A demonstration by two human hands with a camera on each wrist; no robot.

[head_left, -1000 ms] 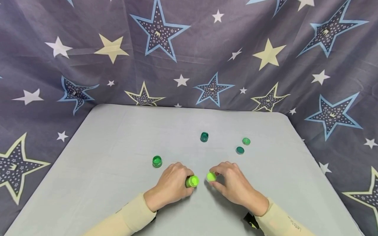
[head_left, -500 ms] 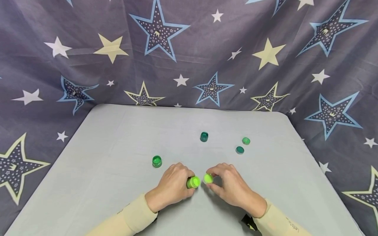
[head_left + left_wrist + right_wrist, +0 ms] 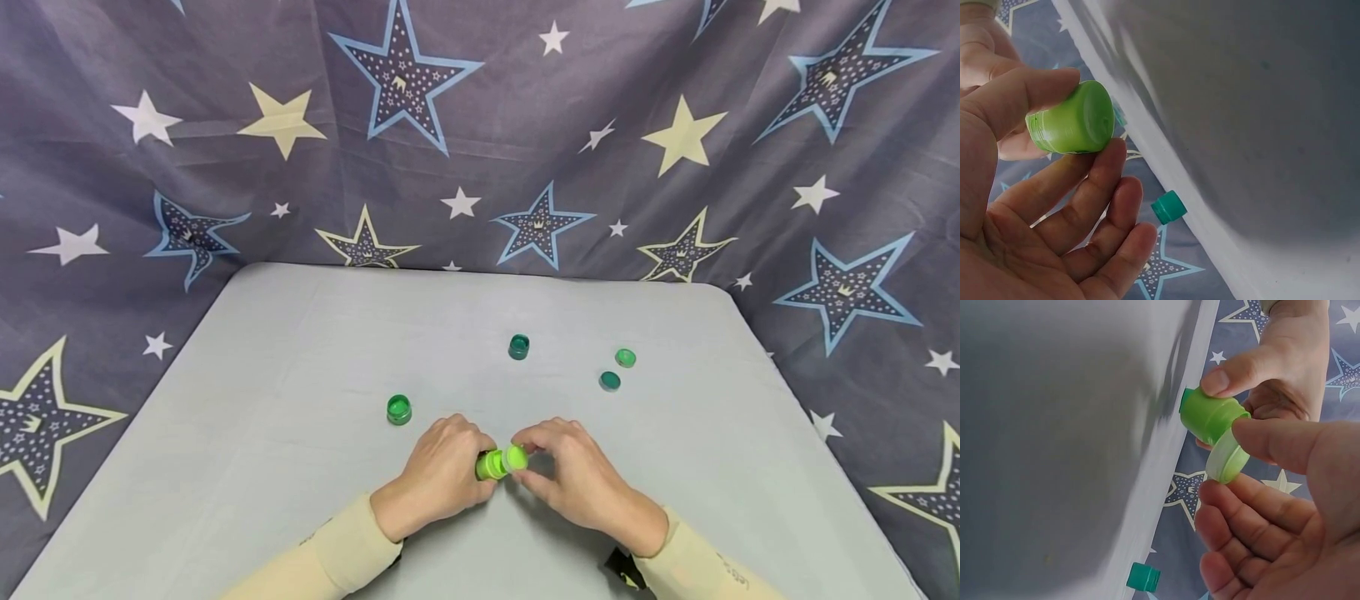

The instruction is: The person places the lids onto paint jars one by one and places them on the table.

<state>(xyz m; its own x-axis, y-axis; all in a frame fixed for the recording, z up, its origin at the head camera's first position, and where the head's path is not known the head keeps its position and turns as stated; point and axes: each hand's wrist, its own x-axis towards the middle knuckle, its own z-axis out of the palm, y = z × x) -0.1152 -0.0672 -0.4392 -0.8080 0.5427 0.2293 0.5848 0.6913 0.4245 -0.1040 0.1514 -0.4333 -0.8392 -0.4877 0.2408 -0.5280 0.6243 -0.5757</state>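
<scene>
My left hand [image 3: 444, 467] pinches a small lime-green paint jar [image 3: 490, 465] between thumb and fingers. The jar is tilted, its mouth toward the right hand; its smooth base shows in the left wrist view [image 3: 1094, 119]. My right hand [image 3: 585, 479] pinches a lime lid [image 3: 516, 457] by its edge. This lid stands at an angle against the jar's mouth, not flat over it. In the right wrist view, the lid [image 3: 1229, 459] overlaps the jar's rim [image 3: 1213, 415] at one side, with the right thumb near it.
A green jar [image 3: 399, 410] without a lid stands left of the hands. Farther back is a dark teal jar [image 3: 518, 347], also uncovered. Two loose lids, one green [image 3: 626, 358] and one teal [image 3: 610, 381], lie at right on the pale table [image 3: 315, 333]. Starry cloth hangs behind.
My right hand has moved left with the lime lid, from a gap beside the jar to its mouth. The left hand with the jar has shifted very slightly right.
</scene>
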